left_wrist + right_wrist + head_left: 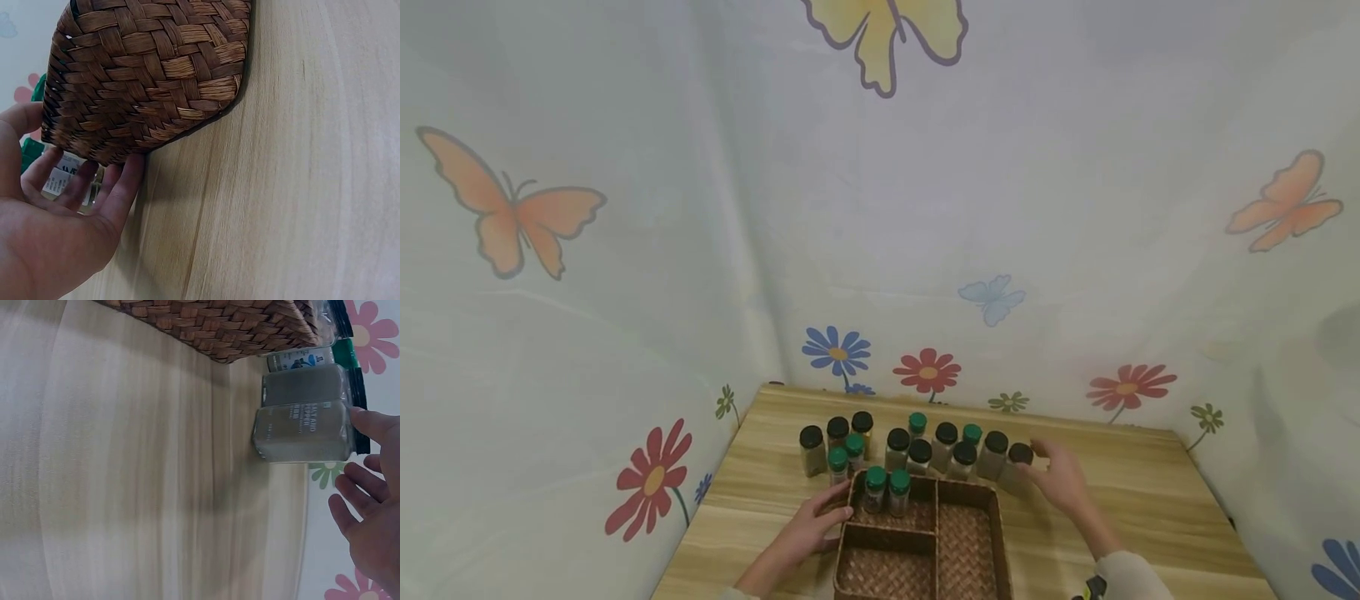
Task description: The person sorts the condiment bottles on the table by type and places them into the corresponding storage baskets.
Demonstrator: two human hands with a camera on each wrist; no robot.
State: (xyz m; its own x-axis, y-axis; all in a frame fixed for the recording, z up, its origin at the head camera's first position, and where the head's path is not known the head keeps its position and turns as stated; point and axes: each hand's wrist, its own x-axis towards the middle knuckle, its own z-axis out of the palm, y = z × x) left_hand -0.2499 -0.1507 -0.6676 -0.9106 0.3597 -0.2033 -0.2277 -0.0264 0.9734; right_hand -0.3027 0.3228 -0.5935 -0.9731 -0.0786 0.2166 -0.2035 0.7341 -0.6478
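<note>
A brown woven basket (937,533) with three compartments rests on the wooden table. My left hand (805,527) grips its far left corner, thumb at the rim and fingers along the outer wall (156,75). Two green-capped spice jars (898,493) stand in the far left compartment; the other two compartments hold nothing. At the right end of the row, my right hand (1063,481) is at a black-capped spice jar (1017,473). In the right wrist view its thumb lies at the cap of this pale-labelled jar (303,432), while the other fingers are spread apart.
Several black-capped jars (897,450) and green-capped jars (917,423) stand behind the basket. Another cluster of jars (812,452) is at the left. The wooden table (1120,467) meets a white curtain (880,250) printed with butterflies and flowers.
</note>
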